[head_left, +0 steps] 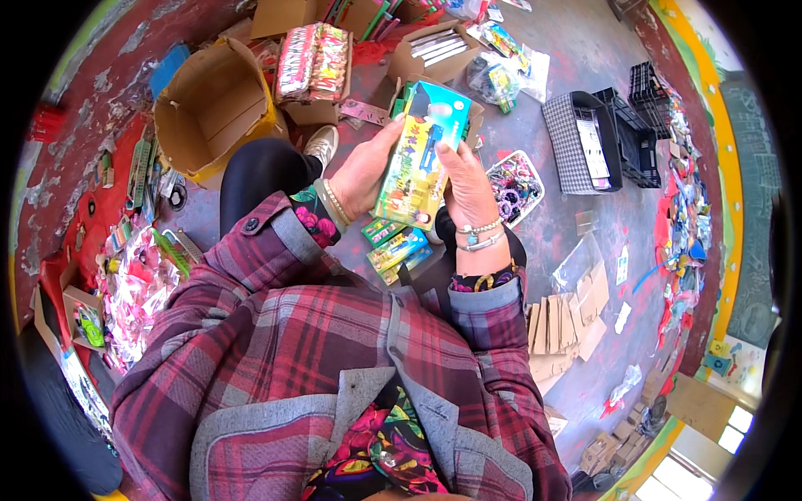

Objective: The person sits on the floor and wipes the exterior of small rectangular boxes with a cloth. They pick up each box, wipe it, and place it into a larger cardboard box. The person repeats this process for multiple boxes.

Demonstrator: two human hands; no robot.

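A flat printed carton [415, 167], yellow below and turquoise above, is held up in front of me between both hands. My left hand [364, 169] grips its left edge, fingers behind and thumb along the side. My right hand [470, 185] is closed on the right edge, its thumb resting on the front face. Under the carton, small green and yellow boxes [399, 252] lie on the floor between my legs. An open cardboard box stands just behind the carton, largely hidden by it.
A large open cardboard box [219, 107] stands at the left, near a carton of wrapped packs [314, 65]. To the right are a white basket of colourful bands [515, 190], a checked bin [578, 142], black crates [637, 134] and folded cardboard [555, 330]. Shiny pink packets [140, 305] pile at the lower left.
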